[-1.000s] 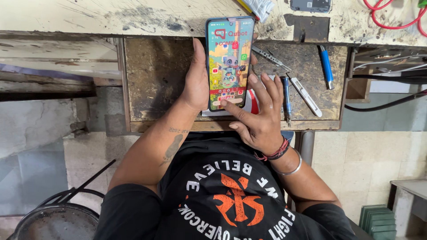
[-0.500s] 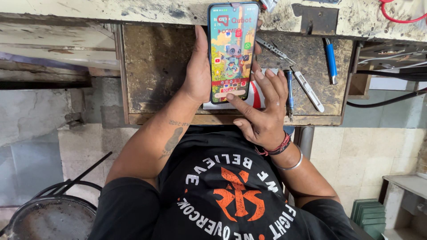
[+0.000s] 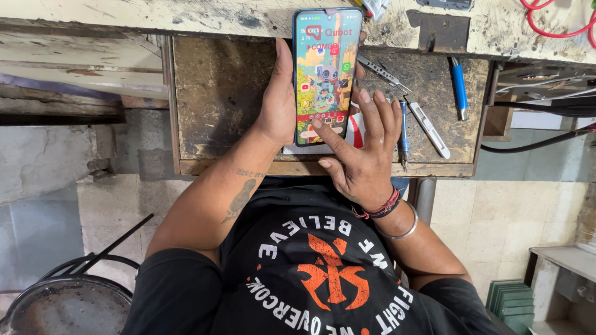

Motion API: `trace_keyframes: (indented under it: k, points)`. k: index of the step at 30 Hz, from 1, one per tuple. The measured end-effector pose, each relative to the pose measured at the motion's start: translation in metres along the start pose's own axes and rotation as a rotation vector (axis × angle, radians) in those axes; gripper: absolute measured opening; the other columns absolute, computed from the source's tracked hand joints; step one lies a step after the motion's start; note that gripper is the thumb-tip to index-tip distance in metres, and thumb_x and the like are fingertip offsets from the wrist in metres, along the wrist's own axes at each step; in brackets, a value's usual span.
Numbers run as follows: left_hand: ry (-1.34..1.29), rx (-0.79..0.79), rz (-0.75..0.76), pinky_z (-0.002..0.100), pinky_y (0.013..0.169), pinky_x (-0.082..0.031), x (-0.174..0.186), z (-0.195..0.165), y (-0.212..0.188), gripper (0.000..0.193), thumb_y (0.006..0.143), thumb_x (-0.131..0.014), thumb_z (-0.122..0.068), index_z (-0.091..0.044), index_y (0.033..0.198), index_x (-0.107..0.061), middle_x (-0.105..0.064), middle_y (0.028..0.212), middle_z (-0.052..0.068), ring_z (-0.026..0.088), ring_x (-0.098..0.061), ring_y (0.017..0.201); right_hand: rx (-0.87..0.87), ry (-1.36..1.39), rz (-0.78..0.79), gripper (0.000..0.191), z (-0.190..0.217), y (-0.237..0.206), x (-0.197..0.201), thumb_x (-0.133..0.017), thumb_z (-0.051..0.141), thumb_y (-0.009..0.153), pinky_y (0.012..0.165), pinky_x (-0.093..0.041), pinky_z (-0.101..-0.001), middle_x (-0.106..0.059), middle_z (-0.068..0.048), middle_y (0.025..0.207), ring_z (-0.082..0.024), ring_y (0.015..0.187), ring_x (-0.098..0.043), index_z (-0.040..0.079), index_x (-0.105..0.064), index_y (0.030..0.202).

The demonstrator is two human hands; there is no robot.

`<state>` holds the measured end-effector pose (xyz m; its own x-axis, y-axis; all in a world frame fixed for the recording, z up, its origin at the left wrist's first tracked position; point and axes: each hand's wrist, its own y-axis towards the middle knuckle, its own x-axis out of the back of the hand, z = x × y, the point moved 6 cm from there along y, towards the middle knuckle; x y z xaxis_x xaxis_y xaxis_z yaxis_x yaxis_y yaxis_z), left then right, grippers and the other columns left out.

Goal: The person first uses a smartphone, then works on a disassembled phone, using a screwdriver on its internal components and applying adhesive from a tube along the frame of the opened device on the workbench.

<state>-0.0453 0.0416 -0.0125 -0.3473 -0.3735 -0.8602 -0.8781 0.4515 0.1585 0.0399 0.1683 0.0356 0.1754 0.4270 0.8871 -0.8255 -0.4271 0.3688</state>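
My left hand (image 3: 277, 105) grips a smartphone (image 3: 326, 68) by its left edge and holds it upright over a worn wooden drawer (image 3: 217, 93). The lit screen shows a colourful cartoon picture with small icons. My right hand (image 3: 366, 155) rests below and to the right of the phone. Its index fingertip touches the lower part of the screen and the other fingers are spread along the phone's right side. On that wrist are a red and black band and a metal bangle.
To the right of the phone in the drawer lie tweezers (image 3: 382, 73), a thin screwdriver (image 3: 403, 133), a white pen-like tool (image 3: 428, 127) and a blue-handled tool (image 3: 459, 93). Red wires (image 3: 559, 25) lie on the bench top, black cables (image 3: 534, 142) at right. A round metal pan (image 3: 62, 304) sits at bottom left.
The phone and both hands sit a little higher and further right in view. My right fingers have spread wider, with the index tip on the lower screen.
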Motion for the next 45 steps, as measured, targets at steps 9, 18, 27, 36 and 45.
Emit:
trace_keyframes:
  k: [9, 18, 27, 36, 45]
  points:
    - [-0.012, 0.012, -0.020, 0.041, 0.098, -0.057, 0.001, 0.001, 0.000, 0.091, 0.105, -0.022, -0.075, -0.002, 0.156, -0.042, -0.062, 0.129, 0.017, 0.025, -0.066, 0.113, -0.003, 0.007, 0.002, 0.050, 0.000, 0.000, 0.000, -0.045, 0.060, 0.108, 0.130, -0.015, -0.0660, -0.028, -0.019, 0.165, -0.041, 0.156, -0.024, 0.034, -0.071, 0.142]
    - [-0.025, 0.018, -0.017, 0.041, 0.099, -0.057, 0.001, 0.001, -0.001, 0.092, 0.104, -0.023, -0.076, -0.003, 0.157, -0.041, -0.061, 0.130, 0.016, 0.024, -0.065, 0.114, 0.000, 0.016, 0.010, 0.049, 0.000, -0.001, -0.001, -0.044, 0.060, 0.109, 0.130, -0.015, -0.0657, -0.028, -0.018, 0.165, -0.042, 0.156, -0.025, 0.035, -0.071, 0.142]
    - [-0.013, 0.043, -0.005, 0.045, 0.094, -0.058, -0.002, 0.005, 0.002, 0.094, 0.103, -0.021, -0.076, -0.003, 0.159, -0.042, -0.063, 0.130, 0.018, 0.029, -0.069, 0.106, -0.101, -0.050, -0.036, 0.056, -0.013, 0.030, 0.017, -0.040, 0.061, 0.111, 0.133, -0.009, -0.0608, -0.024, -0.020, 0.169, -0.040, 0.160, -0.020, 0.032, -0.070, 0.147]
    - [-0.034, 0.002, 0.032, 0.044, 0.104, -0.056, 0.000, 0.002, 0.002, 0.092, 0.108, -0.019, -0.074, 0.002, 0.152, -0.048, -0.064, 0.135, 0.018, 0.028, -0.066, 0.117, -0.033, -0.035, -0.058, 0.055, -0.005, 0.039, 0.024, -0.038, 0.061, 0.110, 0.131, -0.007, -0.0586, -0.026, -0.018, 0.169, -0.039, 0.160, -0.021, 0.033, -0.072, 0.143]
    - [-0.005, 0.030, -0.108, 0.041, 0.109, -0.055, 0.008, 0.003, 0.003, 0.091, 0.102, -0.020, -0.071, -0.002, 0.156, -0.044, -0.061, 0.144, 0.015, 0.026, -0.064, 0.129, 0.037, -0.059, -0.050, 0.054, 0.001, 0.053, 0.019, -0.040, 0.061, 0.110, 0.131, -0.004, -0.0584, -0.026, -0.016, 0.169, -0.038, 0.159, -0.020, 0.033, -0.073, 0.142]
